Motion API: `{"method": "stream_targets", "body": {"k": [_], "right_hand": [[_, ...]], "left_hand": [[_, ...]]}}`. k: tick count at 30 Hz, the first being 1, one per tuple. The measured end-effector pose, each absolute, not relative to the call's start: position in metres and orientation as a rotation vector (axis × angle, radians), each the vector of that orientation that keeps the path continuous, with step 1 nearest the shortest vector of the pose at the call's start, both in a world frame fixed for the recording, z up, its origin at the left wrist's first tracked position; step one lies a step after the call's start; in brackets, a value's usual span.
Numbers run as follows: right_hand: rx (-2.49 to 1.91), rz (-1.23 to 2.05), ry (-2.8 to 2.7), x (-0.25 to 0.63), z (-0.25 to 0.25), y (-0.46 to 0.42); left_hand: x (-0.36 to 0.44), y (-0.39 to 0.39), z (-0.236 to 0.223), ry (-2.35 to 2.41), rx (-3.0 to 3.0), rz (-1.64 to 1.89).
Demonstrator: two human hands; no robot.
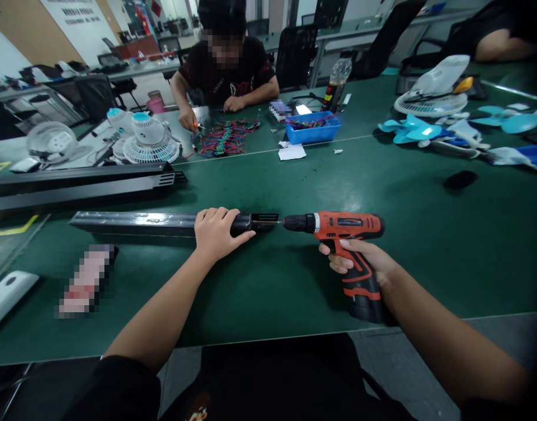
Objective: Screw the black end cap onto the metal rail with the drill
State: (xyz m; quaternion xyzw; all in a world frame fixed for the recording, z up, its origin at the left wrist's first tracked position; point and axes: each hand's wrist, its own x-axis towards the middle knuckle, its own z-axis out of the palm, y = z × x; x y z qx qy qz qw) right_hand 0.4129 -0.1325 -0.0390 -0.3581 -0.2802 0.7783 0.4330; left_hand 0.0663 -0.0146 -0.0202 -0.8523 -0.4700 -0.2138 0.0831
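Note:
A long black metal housing (137, 222) lies across the green table, its slotted end piece (266, 217) pointing right. My left hand (216, 235) is wrapped over the housing near that end, pressing on it from above. In my right hand (356, 257) is an orange and black cordless drill (350, 225), gripped by its handle with the chuck facing left. The drill's thin bit reaches the slotted end; whether it sits in a screw is too small to tell.
Two dark metal channels (79, 186) lie behind the housing. A phone (86, 280) and a white object (9, 298) rest at left. Further back are white fans (150, 146), a blue bin (315, 127), wired parts (227, 137), turquoise fan blades (411, 128), and a person (229, 76) working opposite.

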Motion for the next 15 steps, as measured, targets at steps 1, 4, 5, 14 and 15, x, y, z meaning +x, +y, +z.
{"method": "stream_targets", "body": {"k": [1,4,5,14,15], "right_hand": [[-0.873,1.923,-0.685,0.4115,-0.0386,-0.1324],[-0.845,1.923,-0.662,0.4088,-0.0375,-0.1327],[-0.845,1.929,-0.662,0.4088,-0.0373,-0.1328],[-0.895,1.932,-0.699,0.4101,-0.0364,-0.1328],[-0.898,1.928,-0.703,0.4099,-0.0367,-0.1328]], "left_hand": [[0.0664,-0.0148,-0.02,-1.406,-2.543,-0.64],[0.0664,-0.0149,-0.02,-1.407,-2.543,-0.635],[0.0664,-0.0149,-0.0202,-1.406,-2.546,-0.635],[0.0664,-0.0142,-0.022,-1.39,-2.53,-0.641],[0.0663,-0.0142,-0.0219,-1.39,-2.528,-0.639]]}}
